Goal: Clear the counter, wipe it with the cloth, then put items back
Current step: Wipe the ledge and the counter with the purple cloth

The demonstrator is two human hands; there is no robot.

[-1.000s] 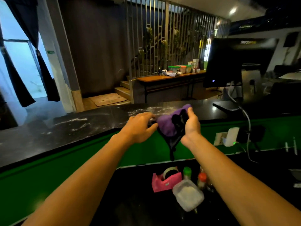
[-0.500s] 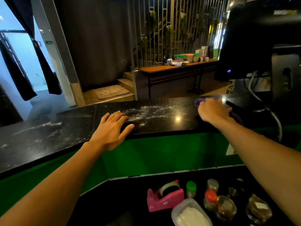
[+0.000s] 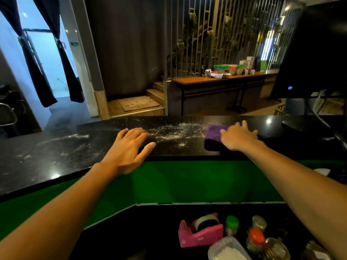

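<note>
A purple and black cloth (image 3: 213, 135) lies flat on the black marble counter (image 3: 56, 152). My right hand (image 3: 238, 136) presses on the cloth with straight, spread fingers and covers its right part. White powder (image 3: 174, 132) is scattered over the counter between my hands. My left hand (image 3: 129, 147) rests flat on the counter near its front edge, fingers straight, holding nothing. On the lower black shelf in front of me stand a pink tape dispenser (image 3: 201, 231), a clear plastic tub (image 3: 228, 250) of white powder and several small jars (image 3: 256, 237).
A dark monitor (image 3: 309, 53) on a stand occupies the counter's right end, with a cable hanging from it. A green panel (image 3: 178, 181) runs below the counter. Beyond are steps, a metal screen and a wooden table (image 3: 216, 79) with containers.
My hands let go of the bunched cloth held in the air. The right hand laid it on the counter and slid it left toward the powder. The left hand settled flat on the counter.
</note>
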